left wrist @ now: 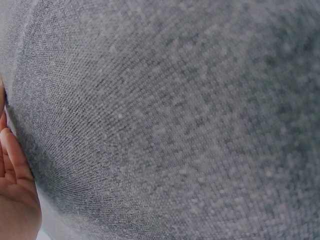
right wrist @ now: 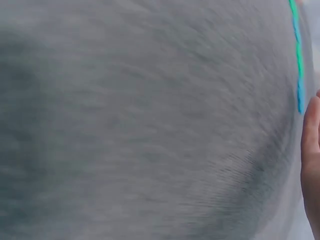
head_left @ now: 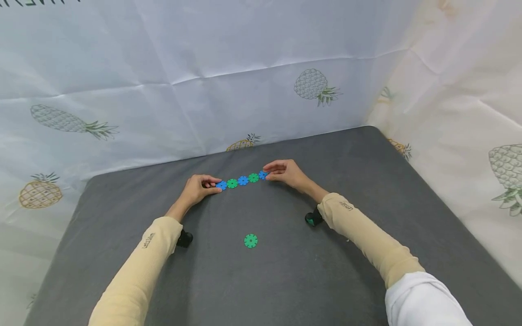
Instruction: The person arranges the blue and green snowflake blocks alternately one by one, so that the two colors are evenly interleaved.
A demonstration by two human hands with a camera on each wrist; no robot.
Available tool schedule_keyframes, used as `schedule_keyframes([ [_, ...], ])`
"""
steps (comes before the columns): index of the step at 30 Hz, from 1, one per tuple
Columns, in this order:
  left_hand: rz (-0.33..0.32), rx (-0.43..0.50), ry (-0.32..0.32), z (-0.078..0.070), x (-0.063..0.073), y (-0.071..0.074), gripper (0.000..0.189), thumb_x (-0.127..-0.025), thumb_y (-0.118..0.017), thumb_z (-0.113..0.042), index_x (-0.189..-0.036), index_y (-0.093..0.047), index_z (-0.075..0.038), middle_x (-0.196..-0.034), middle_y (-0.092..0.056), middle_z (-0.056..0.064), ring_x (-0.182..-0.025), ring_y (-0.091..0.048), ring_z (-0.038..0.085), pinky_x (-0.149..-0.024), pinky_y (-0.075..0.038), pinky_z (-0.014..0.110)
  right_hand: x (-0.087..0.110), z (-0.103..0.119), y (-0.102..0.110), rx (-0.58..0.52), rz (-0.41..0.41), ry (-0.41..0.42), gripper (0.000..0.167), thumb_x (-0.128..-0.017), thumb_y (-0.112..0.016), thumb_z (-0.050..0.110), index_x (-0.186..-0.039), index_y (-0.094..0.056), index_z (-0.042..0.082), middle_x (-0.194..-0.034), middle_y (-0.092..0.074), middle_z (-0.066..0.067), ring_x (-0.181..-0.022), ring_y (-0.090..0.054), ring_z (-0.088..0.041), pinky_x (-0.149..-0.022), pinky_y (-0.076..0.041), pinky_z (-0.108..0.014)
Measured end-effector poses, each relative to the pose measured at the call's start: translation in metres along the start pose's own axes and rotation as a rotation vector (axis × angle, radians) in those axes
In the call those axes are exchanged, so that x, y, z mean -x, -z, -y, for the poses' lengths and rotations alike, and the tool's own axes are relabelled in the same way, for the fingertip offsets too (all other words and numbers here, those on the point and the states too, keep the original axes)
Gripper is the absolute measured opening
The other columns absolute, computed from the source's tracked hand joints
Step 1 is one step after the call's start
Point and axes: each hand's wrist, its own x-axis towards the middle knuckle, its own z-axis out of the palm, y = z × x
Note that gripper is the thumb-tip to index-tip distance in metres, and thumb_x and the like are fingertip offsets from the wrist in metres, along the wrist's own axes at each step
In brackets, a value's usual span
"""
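Notched plastic discs, blue and green by turns, form a slightly slanted row toward the back of the table. My left hand (head_left: pixel 197 189) pinches the blue disc (head_left: pixel 221 185) at the left end between thumb and fingers. At the other end, my right hand (head_left: pixel 287 174) holds another blue disc (head_left: pixel 262 174) by its edge. Between them sit a green disc (head_left: pixel 232 183), a middle blue disc (head_left: pixel 243 180) and a second green disc (head_left: pixel 253 178), neighbours touching. The right wrist view catches the row (right wrist: pixel 299 60) almost edge-on beside the hand; the left wrist view shows only part of the left hand (left wrist: pixel 17 200).
One loose green disc (head_left: pixel 250 241) lies nearer the front of the grey-covered table (head_left: pixel 253 290), between the forearms. A white pineapple-print cloth (head_left: pixel 244 104) hangs behind the table and along its right side. Dark wrist cameras (head_left: pixel 185 239) hang under both sleeves.
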Motion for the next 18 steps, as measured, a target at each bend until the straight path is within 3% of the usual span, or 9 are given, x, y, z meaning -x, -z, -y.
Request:
schedule_keyframes([
  [9,-0.002,-0.015,0.003,0.002,-0.001,0.0,0.028,-0.083,-0.077,-0.011,-0.108,-0.073,0.0,-0.086,-0.065,0.01,-0.072,-0.052,0.019,-0.064,-0.041,0.026,0.029,0.002,-0.021,-0.091,0.065,-0.041,0.036,-0.086,-0.066,-0.007,-0.12,-0.059,-0.013,-0.12,-0.057,-0.033,-0.092,-0.066,-0.012,-0.085,-0.052,-0.038],
  [18,0.004,-0.01,0.005,0.004,-0.003,0.0,0.029,-0.083,-0.077,-0.012,-0.109,-0.073,0.0,-0.086,-0.065,0.009,-0.072,-0.052,0.018,-0.063,-0.04,0.026,0.054,0.006,-0.037,-0.118,0.077,-0.078,0.036,-0.086,-0.067,-0.005,-0.121,-0.061,-0.009,-0.12,-0.061,-0.026,-0.106,-0.062,-0.033,-0.084,-0.052,-0.034],
])
